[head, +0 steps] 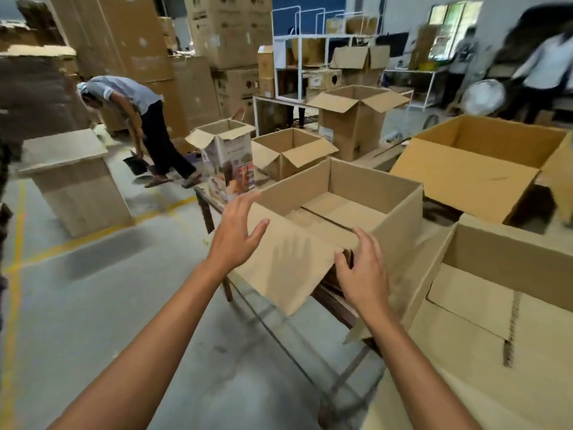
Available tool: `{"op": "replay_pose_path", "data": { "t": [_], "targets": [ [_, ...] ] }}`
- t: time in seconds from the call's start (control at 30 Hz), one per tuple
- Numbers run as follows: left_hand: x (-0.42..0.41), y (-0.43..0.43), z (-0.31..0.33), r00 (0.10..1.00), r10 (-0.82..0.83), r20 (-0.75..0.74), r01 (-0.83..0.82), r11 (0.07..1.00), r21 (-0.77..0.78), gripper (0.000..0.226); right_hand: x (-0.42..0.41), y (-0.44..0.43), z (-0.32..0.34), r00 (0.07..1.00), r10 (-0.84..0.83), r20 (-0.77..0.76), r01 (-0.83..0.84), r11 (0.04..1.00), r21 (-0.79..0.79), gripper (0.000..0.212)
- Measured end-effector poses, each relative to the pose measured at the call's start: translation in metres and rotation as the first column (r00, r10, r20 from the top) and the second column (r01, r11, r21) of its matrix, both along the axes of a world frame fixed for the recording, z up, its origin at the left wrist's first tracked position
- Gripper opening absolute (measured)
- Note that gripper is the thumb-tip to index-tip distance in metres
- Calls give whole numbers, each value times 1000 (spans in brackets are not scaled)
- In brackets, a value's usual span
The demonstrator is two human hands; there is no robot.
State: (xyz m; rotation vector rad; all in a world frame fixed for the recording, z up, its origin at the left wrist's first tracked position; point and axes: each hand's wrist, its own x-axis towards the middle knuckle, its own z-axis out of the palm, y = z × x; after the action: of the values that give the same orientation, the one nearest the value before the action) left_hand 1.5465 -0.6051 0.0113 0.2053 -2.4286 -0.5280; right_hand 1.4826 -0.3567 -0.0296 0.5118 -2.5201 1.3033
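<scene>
Head view: the camera is looking down over two bare forearms reaching toward an open cardboard box [350,181] on a wooden table [333,301].
Box position: the open cardboard box is sitting along the left edge of the table, top open and inner bottom flaps lying closed.
Side flap: the side flap [285,265] is folding outward and hanging past the left edge of the table, over the concrete floor [124,290].
Left hand: the left hand [232,240] is hovering above the side flap with fingers spread and nearly straight, gripping nothing and casting a shadow on the cardboard.
Right hand: the right hand [364,277] is hanging at the near corner of the box with fingers loosely bent and clasping nothing; contact with the cardboard cannot be confirmed.
Neighbouring boxes: a printed carton [231,162] is standing at the far left corner of the table, a smaller open box [288,153] is standing just behind the task box, and a wide open box [496,274] is sitting just beside it toward the near right.
Background: a person [133,100] is bending over on the floor, well apart from the table, in front of stacked cartons [223,29].
</scene>
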Motion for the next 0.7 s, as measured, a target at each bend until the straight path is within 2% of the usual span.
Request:
{"op": "replay_pose_path", "data": {
  "t": [0.1,0.2,0.27,0.37,0.47,0.57,0.63,0.7],
  "targets": [
    [-65,-42,-6,999,-22,46,22,1000,-2,50,-42,-25,-4,989,-144,39,144,990,14,58],
    [-128,-82,-16,990,-8,144,2,999,44,48,-79,-46,-13,943,-297,151,299,954,7,63],
    [-167,-105,-21,962,35,270,-67,992,110,51,-95,-57,-22,886,-393,247,401,916,18,69],
    [-208,-136,-38,874,71,480,-211,946,244,52,-109,-69,-37,732,-540,416,545,830,118,69],
    [-230,-161,-63,798,-59,599,-285,840,462,48,-116,-79,-49,564,-557,609,648,756,92,60],
    [-251,-186,-77,774,-150,616,-317,749,582,49,-122,-86,-51,489,-522,699,662,743,92,64],
    [-258,-196,-80,778,-260,572,-348,580,737,39,-125,-86,-51,453,-518,726,656,745,122,58],
    [-255,-202,-78,757,-358,547,-371,453,811,21,-124,-86,-52,439,-450,778,657,751,65,47]
  ]
}}
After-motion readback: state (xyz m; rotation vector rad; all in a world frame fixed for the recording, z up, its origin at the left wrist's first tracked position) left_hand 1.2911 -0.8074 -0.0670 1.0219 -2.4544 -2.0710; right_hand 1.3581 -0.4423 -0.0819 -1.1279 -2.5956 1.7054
